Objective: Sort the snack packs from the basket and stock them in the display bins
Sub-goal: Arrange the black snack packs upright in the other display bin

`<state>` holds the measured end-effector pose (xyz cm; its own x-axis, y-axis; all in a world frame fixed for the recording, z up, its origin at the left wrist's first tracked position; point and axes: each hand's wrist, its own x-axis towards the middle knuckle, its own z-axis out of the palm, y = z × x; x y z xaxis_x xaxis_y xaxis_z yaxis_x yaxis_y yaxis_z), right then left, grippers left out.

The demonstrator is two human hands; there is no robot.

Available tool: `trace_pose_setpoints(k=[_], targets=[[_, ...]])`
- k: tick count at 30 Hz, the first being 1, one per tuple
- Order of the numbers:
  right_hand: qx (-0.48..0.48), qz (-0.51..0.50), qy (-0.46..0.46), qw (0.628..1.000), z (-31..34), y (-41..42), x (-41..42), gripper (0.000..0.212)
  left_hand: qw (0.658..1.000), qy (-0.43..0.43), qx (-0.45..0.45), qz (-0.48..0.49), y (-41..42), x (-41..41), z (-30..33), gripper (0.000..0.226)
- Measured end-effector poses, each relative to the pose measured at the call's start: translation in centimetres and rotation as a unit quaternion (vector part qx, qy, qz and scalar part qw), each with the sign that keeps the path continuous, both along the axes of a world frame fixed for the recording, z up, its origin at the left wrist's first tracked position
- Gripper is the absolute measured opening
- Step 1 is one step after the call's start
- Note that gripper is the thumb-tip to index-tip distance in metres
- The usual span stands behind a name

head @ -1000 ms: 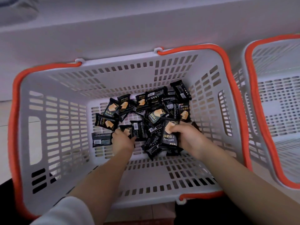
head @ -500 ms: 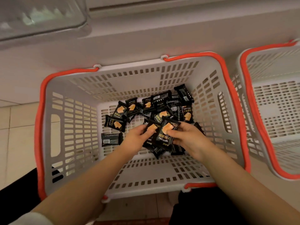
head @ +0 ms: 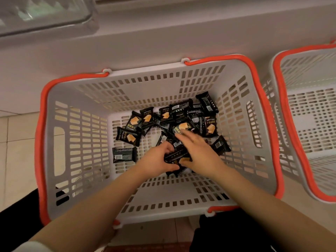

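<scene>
A grey basket [head: 149, 88] with an orange rim fills the middle of the view. Several black snack packs [head: 182, 115] with an orange cake picture lie heaped on its floor, toward the far right. One pack [head: 124, 154] lies apart at the left. My left hand [head: 156, 160] grips a small bundle of packs [head: 174, 155] low in the basket. My right hand [head: 199, 153] lies next to it, its fingers stretched over the heap and blurred, its thumb touching the bundle.
A second grey basket [head: 309, 110] with an orange rim stands close on the right. A clear display bin [head: 45, 15] sits at the upper left above a white shelf base [head: 163, 33]. Tiled floor [head: 16, 151] shows at the left.
The packs both hands held have been gathered into my left hand. My right hand has let go and spread its fingers toward the heap. The camera has tilted up a little.
</scene>
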<state>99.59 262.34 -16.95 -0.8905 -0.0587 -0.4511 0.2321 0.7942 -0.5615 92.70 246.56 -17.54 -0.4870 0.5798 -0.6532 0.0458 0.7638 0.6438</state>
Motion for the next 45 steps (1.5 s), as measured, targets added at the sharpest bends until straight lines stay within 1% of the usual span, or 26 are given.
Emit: trace_pose_setpoints(k=[1, 2, 4, 6, 8, 10, 12, 14, 16, 18, 21, 23, 25, 27, 28, 29, 30, 31, 32, 34, 36, 38, 40, 42, 43, 45], targets=[[0.019, 0.07, 0.005, 0.997, -0.2, -0.1, -0.1, 0.08, 1.0, 0.022, 0.002, -0.012, 0.2, -0.1, -0.2, 0.048], [0.022, 0.11, -0.009, 0.994, -0.5, -0.1, -0.3, 0.079, 0.999, 0.036, 0.01, -0.009, 0.4, -0.1, -0.3, 0.049], [0.005, 0.121, -0.042, 0.992, -0.7, -0.2, -0.7, 0.075, 0.999, 0.037, 0.023, 0.028, 0.6, -0.1, -0.5, 0.045], [0.008, 0.11, -0.049, 0.993, -0.9, 0.3, -1.1, 0.063, 0.992, -0.026, 0.036, 0.116, 0.8, 0.0, -0.9, 0.033], [0.012, 0.083, -0.072, 0.994, -1.1, 0.8, -1.3, 0.048, 0.964, -0.106, 0.061, 0.237, 1.1, 0.2, -1.4, 0.017], [-0.006, 0.029, -0.122, 0.992, -1.3, 1.4, -1.4, 0.043, 0.94, -0.103, 0.034, 0.324, 1.6, -0.2, -2.6, 0.008], [-0.035, -0.039, -0.164, 0.985, -1.5, 2.2, -1.3, 0.046, 0.944, -0.036, -0.051, 0.324, 2.0, -0.8, -4.1, 0.018], [-0.079, -0.117, -0.19, 0.972, -1.6, 3.1, -1.3, 0.052, 0.954, 0.03, -0.127, 0.27, 2.3, -1.0, -5.7, 0.038], [-0.151, -0.204, -0.2, 0.946, -1.6, 3.9, -1.1, 0.052, 0.958, 0.057, -0.153, 0.238, 2.5, -0.7, -7.1, 0.054], [-0.21, -0.267, -0.213, 0.916, -1.5, 4.6, -0.9, 0.045, 0.958, 0.087, -0.174, 0.211, 2.9, -0.2, -8.0, 0.062], [-0.29, -0.351, -0.232, 0.859, -1.5, 4.9, -0.4, 0.036, 0.952, 0.145, -0.211, 0.166, 3.6, 0.3, -8.7, 0.056], [-0.33, -0.395, -0.24, 0.823, -1.2, 4.9, 0.0, 0.036, 0.952, 0.151, -0.198, 0.178, 3.5, 0.1, -8.7, 0.05], [-0.355, -0.425, -0.235, 0.799, -0.6, 4.9, 0.3, 0.029, 0.957, 0.115, -0.151, 0.22, 3.2, -0.3, -7.9, 0.043], [-0.373, -0.454, -0.228, 0.776, 0.3, 4.9, 0.5, 0.022, 0.959, 0.055, -0.099, 0.26, 2.7, -1.0, -6.0, 0.024], [-0.382, -0.469, -0.224, 0.764, 1.0, 4.8, 0.5, 0.02, 0.953, 0.021, -0.071, 0.295, 2.3, -1.5, -4.9, 0.017], [-0.392, -0.481, -0.217, 0.753, 1.9, 4.7, 0.4, 0.019, 0.942, -0.02, -0.044, 0.332, 2.0, -2.0, -3.4, 0.018], [-0.399, -0.487, -0.206, 0.749, 2.9, 4.5, 0.3, 0.019, 0.932, -0.054, -0.026, 0.358, 1.8, -2.6, -1.8, 0.026], [-0.399, -0.485, -0.192, 0.754, 4.1, 4.2, 0.2, 0.018, 0.925, -0.079, -0.011, 0.371, 1.5, -3.0, 0.0, 0.037], [-0.395, -0.478, -0.175, 0.765, 5.3, 4.0, 0.1, 0.017, 0.922, -0.09, 0.015, 0.378, 1.3, -3.3, 1.7, 0.038], [-0.392, -0.464, -0.136, 0.783, 8.0, 3.4, 0.1, 0.017, 0.906, -0.107, 0.098, 0.397, 1.0, -3.7, 5.6, 0.013], [-0.392, -0.447, -0.095, 0.798, 10.8, 2.8, 0.2, 0.016, 0.892, -0.136, 0.176, 0.394, 0.7, -3.6, 9.9, 0.014], [-0.375, -0.427, -0.049, 0.822, 13.8, 2.2, 0.4, 0.018, 0.893, -0.152, 0.227, 0.357, 0.1, -3.4, 13.7, 0.018], [-0.351, -0.396, -0.002, 0.849, 16.9, 1.6, 0.7, 0.032, 0.912, -0.119, 0.251, 0.301, -0.6, -3.1, 17.7, 0.014], [-0.33, -0.357, 0.04, 0.873, 20.0, 1.1, 0.7, 0.04, 0.941, -0.029, 0.257, 0.217, -1.3, -3.1, 21.6, 0.009], [-0.322, -0.345, 0.059, 0.88, 21.3, 0.9, 0.7, 0.038, 0.949, 0.012, 0.261, 0.175, -1.7, -3.2, 23.4, 0.01], [-0.322, -0.339, 0.096, 0.879, 23.8, 0.5, 0.5, 0.03, 0.948, 0.05, 0.286, 0.132, -2.4, -3.0, 27.0, 0.011]])
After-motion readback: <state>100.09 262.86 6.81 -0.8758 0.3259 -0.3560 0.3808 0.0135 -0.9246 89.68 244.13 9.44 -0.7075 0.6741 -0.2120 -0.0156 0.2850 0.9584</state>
